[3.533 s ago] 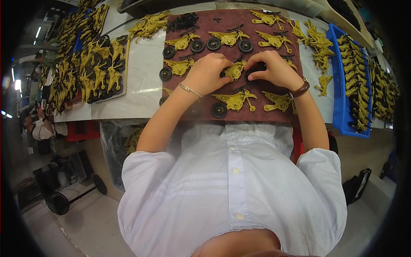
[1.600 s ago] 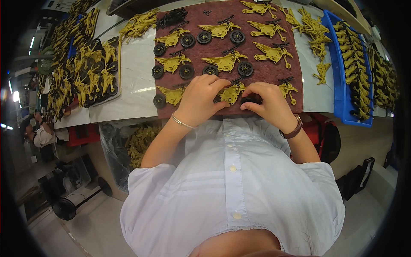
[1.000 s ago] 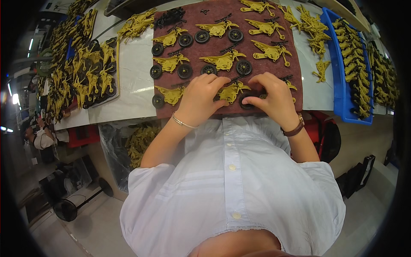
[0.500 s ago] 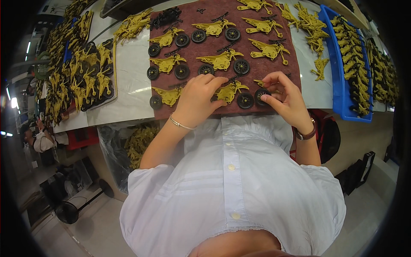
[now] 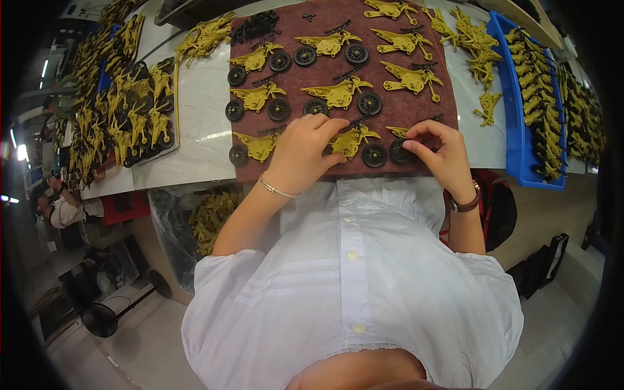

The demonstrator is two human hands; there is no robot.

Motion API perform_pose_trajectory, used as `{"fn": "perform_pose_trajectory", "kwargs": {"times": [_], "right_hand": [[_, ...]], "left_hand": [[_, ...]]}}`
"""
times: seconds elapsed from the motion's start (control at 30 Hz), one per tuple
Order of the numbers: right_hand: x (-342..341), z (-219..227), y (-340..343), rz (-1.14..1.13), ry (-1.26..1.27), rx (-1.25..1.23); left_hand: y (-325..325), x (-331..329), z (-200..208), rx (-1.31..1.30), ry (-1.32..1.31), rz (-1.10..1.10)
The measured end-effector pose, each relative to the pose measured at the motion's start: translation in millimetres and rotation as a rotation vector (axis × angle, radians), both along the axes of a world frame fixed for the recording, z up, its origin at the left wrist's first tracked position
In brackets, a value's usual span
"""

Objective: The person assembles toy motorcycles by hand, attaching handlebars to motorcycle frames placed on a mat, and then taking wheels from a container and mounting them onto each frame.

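Note:
My left hand (image 5: pixel 303 151) bends over a yellow toy motorcycle (image 5: pixel 353 141) in the near row, thumb and forefinger closed around its rear end. A black spoked front wheel (image 5: pixel 374 155) shows at that motorcycle's right end. To the right, my right hand (image 5: pixel 443 155) pinches another black wheel (image 5: pixel 398 151) at the rear of a second yellow motorcycle body (image 5: pixel 395 131). My fingers cover most of that body; its black handlebar (image 5: pixel 430 119) sticks out above them. Left of my left hand lies a motorcycle (image 5: pixel 257 146), partly hidden by my arm.
More yellow motorcycles (image 5: pixel 338 95) lie in rows on a dark red cloth (image 5: pixel 292 71), some wheelless at the right. A pile of black parts (image 5: pixel 255 27) sits at the far left. Loose yellow bodies (image 5: pixel 481 52) and a blue tray (image 5: pixel 513 130) flank the cloth. A loaded tray (image 5: pixel 176 117) stands left.
My right hand's fingers have drawn closer together at the wheel, beside the second body. My left hand stays in nearly the same place. The whole view has shifted slightly.

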State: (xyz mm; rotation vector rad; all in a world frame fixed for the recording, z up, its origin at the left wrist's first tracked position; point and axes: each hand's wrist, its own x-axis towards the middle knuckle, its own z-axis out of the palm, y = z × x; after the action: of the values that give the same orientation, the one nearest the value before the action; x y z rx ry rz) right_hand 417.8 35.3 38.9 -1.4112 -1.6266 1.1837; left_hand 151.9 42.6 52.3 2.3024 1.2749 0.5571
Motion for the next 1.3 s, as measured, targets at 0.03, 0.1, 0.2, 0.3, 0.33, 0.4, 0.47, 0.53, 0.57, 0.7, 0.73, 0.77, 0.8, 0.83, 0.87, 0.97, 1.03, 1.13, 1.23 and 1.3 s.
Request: {"fn": "perform_pose_trajectory", "kwargs": {"times": [0.03, 0.1, 0.2, 0.3, 0.33, 0.4, 0.47, 0.53, 0.57, 0.7, 0.73, 0.77, 0.8, 0.83, 0.87, 0.97, 1.03, 1.13, 1.23, 1.3], "right_hand": [[2, -1, 1, 0.003, 0.000, 0.001], [3, -2, 2, 0.001, 0.112, -0.064], [0, -4, 1, 0.034, -0.038, 0.040], [-6, -1, -1, 0.016, -0.120, 0.062], [-7, 0, -2, 0.017, -0.120, 0.064], [-8, 2, -2, 0.049, -0.118, 0.044], [-8, -1, -2, 0.034, -0.124, 0.065], [-9, 0, -3, 0.019, -0.130, 0.095], [-11, 2, -5, 0.009, -0.150, 0.137], [-7, 4, -1, -0.036, -0.142, 0.162], [-5, 3, 1, -0.039, -0.145, 0.164], [-3, 2, 4, -0.052, -0.145, 0.183], [0, 2, 7, -0.064, -0.146, 0.203], [3, 4, 9, -0.065, -0.149, 0.208], [6, 6, 12, -0.069, -0.153, 0.212], [13, 28, 35, -0.084, -0.195, 0.284], [18, 37, 67, -0.101, -0.195, 0.410], [21, 58, 149, -0.150, 0.022, 0.553], [30, 74, 258, -0.149, -0.025, 0.799], [50, 59, 340, -0.123, -0.171, 0.754]], "left_hand": [[0, 0, 0, 0.001, 0.000, 0.003], [0, 0, -1, -0.003, 0.003, 0.002], [-2, -1, 0, 0.000, 0.029, 0.001], [-2, -1, 1, 0.015, 0.024, -0.003], [-1, -1, 2, 0.016, 0.024, -0.003], [0, -1, 4, 0.000, 0.043, -0.012], [3, -1, 3, -0.005, 0.041, -0.022], [2, -1, 3, 0.000, 0.040, -0.030], [0, -1, 4, -0.004, 0.040, -0.029], [1, -1, 6, -0.016, 0.041, -0.029], [2, -1, 6, -0.013, 0.038, -0.031], [3, 0, 7, -0.024, 0.058, -0.036], [4, 0, 7, -0.033, 0.078, -0.040], [3, 0, 7, -0.028, 0.075, -0.041], [2, 0, 7, -0.032, 0.064, -0.041], [1, -2, 8, -0.024, 0.054, -0.036], [-2, -5, 7, -0.005, 0.039, -0.029], [-5, -5, 9, 0.000, 0.035, 0.006], [-8, -6, 18, -0.004, 0.007, 0.043], [-8, -7, 22, 0.017, -0.004, 0.040]]}}
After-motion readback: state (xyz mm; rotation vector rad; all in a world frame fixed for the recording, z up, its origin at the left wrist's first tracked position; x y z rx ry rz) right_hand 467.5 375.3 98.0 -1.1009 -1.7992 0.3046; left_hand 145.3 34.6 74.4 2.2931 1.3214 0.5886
